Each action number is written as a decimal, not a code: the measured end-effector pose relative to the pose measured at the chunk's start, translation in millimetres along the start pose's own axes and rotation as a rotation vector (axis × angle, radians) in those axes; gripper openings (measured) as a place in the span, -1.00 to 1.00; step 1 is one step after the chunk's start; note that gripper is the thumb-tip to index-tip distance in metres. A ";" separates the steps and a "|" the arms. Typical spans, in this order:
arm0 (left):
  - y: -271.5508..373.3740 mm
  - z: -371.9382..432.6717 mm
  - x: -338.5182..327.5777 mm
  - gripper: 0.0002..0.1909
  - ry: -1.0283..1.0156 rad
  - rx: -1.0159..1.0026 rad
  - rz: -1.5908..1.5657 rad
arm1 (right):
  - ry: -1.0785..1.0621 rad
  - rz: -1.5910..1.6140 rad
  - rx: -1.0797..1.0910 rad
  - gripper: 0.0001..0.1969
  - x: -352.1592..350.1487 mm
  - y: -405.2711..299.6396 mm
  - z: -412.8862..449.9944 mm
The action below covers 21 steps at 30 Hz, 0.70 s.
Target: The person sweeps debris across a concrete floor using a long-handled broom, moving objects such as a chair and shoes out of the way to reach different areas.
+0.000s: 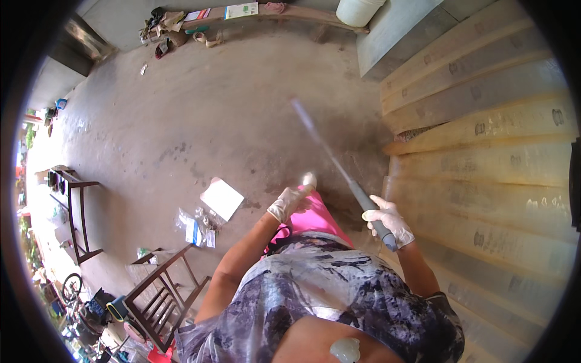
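My right hand, in a thin translucent glove, grips the thick grey handle of a long rod-like tool. The tool's thin shaft slants up and to the left over the concrete floor, and its far end is blurred, so its kind cannot be told. My left hand, gloved alike, hangs in front of my pink trousers; its fingers are partly hidden, and nothing can be seen in it. A white sheet lies on the floor to the left, beside clear plastic packaging.
Large yellowish wrapped panels or sacks are stacked along the right. A long wooden bench holding papers, cloths and a white bucket runs along the far wall. Dark-framed wooden furniture and another frame stand to the left.
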<state>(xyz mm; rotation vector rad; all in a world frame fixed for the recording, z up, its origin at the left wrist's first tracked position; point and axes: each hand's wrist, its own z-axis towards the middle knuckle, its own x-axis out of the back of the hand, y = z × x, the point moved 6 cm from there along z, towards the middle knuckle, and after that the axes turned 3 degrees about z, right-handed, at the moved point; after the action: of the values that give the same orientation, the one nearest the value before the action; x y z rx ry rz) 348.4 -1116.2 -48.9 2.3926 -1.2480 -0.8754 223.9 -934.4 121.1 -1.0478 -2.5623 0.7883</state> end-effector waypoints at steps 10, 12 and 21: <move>53.4 60.8 30.4 -0.68 0.192 -0.040 -0.098 | 0.267 0.076 0.019 -0.87 121.8 -68.9 213.5; 59.0 68.0 24.7 -0.67 0.206 -0.024 -0.140 | 0.206 0.268 0.076 -0.85 128.6 -81.1 256.5; 73.5 101.0 30.8 -0.47 0.107 0.117 -0.260 | 0.004 -0.304 0.024 -0.49 -56.0 -95.3 211.7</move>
<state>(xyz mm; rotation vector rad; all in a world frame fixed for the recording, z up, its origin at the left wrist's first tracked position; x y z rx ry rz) 250.6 -1182.5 -99.9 2.7000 -0.9885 -0.7501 118.9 -1111.9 0.6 -0.6280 -2.6137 0.7309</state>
